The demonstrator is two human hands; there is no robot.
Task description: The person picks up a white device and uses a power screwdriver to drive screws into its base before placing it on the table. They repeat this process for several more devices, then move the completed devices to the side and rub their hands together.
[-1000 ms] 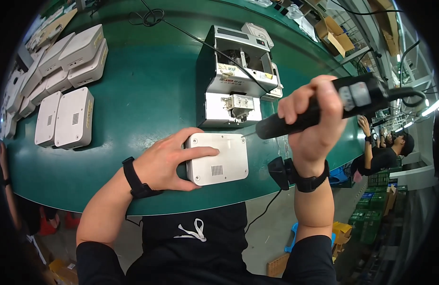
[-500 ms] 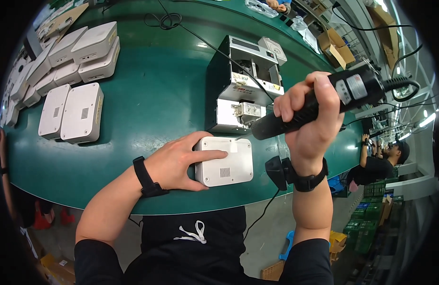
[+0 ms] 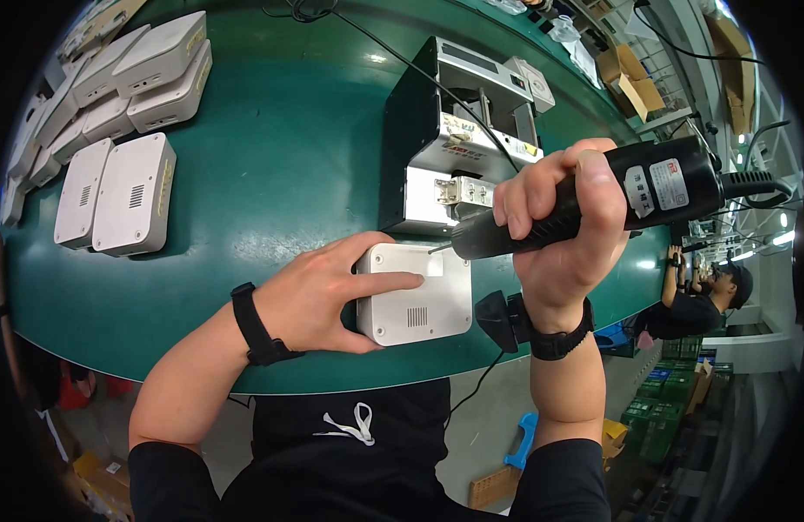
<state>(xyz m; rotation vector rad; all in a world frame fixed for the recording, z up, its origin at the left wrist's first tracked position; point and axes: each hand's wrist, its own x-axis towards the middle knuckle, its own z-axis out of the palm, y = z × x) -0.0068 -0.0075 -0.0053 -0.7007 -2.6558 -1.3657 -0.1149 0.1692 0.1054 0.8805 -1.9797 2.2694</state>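
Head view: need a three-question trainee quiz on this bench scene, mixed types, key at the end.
1. True or false: the left hand is lifted clear of the white box.

2. The right hand holds:
A) a hammer
B) a corded black driver
C) pliers

3. Fill in: the silver-and-black machine stands on a ____ bench.

Key:
1. False; it rests on the box, one finger across the face.
2. B.
3. Green.
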